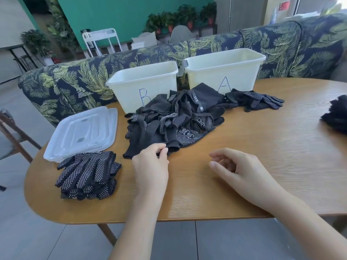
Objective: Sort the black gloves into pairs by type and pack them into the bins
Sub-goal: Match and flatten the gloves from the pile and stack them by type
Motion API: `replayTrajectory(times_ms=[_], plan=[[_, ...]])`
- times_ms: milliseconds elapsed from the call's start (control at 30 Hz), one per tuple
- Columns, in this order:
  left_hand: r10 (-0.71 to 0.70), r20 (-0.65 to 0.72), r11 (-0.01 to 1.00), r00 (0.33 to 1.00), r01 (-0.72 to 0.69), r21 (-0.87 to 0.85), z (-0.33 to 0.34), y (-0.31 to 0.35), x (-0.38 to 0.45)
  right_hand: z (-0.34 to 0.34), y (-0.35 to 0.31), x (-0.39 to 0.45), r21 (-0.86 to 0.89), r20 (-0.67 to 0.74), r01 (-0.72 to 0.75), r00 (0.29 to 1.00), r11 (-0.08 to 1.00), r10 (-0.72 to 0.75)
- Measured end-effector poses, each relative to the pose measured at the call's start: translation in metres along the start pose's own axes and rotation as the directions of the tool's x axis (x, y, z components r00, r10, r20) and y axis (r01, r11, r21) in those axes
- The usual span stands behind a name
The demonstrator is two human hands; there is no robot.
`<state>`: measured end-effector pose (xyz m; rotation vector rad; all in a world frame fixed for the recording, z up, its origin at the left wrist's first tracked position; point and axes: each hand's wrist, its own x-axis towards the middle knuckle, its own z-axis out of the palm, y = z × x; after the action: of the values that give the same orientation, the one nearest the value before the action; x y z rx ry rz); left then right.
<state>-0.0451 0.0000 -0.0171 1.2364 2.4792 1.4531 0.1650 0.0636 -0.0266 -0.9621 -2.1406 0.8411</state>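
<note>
A loose heap of black gloves (174, 117), some plain and some dotted, lies mid-table in front of two white bins marked B (142, 81) and A (223, 70). My left hand (152, 164) pinches the cuff of a plain black glove (142, 141) at the heap's near edge. My right hand (236, 167) hovers over the table to the right, fingers loosely curled, holding nothing. A neat stack of dotted gloves (88, 175) sits near the left table edge. Another dotted pair (257, 100) lies by bin A. A dark plain pile (336, 113) sits at the far right.
Two clear bin lids (82, 130) are stacked at the table's left, behind the dotted stack. A leaf-patterned sofa (75, 81) backs the table behind the bins. A wooden chair (11, 132) stands off the left edge. Bare wood (262, 147) spreads right of my hands.
</note>
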Motion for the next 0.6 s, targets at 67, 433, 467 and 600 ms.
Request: replayTrajectory(times_ms=[67, 433, 467, 600], plan=[[0.014, -0.031, 1.0, 0.999, -0.015, -0.021, 0.0, 0.002, -0.001, 0.001, 0.0, -0.001, -0.004, 0.0, 0.005, 1.0, 1.0, -0.005], [0.435, -0.133, 0.9, 0.891, -0.433, 0.045, 0.005, 0.005, -0.043, 0.0, -0.002, 0.001, 0.103, -0.038, -0.063, 0.997, 0.993, 0.067], [0.472, -0.133, 0.881, 0.872, -0.472, 0.028, 0.006, 0.006, -0.048, 0.0, -0.004, 0.002, 0.144, -0.038, -0.075, 0.996, 0.987, 0.081], [0.509, -0.066, 0.856, 0.858, -0.513, -0.065, 0.009, 0.008, -0.06, 0.001, -0.013, 0.005, 0.241, -0.026, -0.097, 0.994, 0.966, 0.107]])
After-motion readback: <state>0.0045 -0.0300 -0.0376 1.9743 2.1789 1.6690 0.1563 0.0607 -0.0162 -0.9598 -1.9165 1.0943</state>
